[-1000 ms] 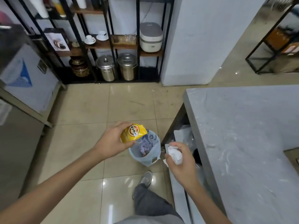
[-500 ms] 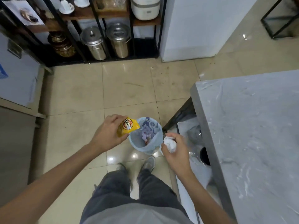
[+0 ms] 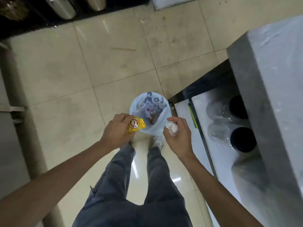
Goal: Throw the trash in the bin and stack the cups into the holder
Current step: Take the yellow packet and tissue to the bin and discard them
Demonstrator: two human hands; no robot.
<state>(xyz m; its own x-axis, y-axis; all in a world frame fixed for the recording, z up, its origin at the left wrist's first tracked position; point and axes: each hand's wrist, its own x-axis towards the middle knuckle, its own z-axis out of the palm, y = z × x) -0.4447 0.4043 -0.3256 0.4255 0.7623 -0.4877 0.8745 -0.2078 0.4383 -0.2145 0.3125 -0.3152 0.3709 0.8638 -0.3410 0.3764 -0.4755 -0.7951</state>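
A small bin lined with a pale blue bag stands on the floor by my feet, with scraps of trash at its bottom. My left hand grips a yellow snack wrapper at the bin's left rim. My right hand holds a crumpled white tissue at the bin's right rim. Both items hang above the bin's near edge. No cups or cup holder are in sight.
A grey counter fills the right side, with a steel shelf under it holding clear and dark containers. Steel pots sit on a dark rack at the top. A metal cabinet runs along the left.
The view has tilted down and closed in on the bin. Both hands have moved nearer the bin's rim, still holding the wrapper and the tissue.
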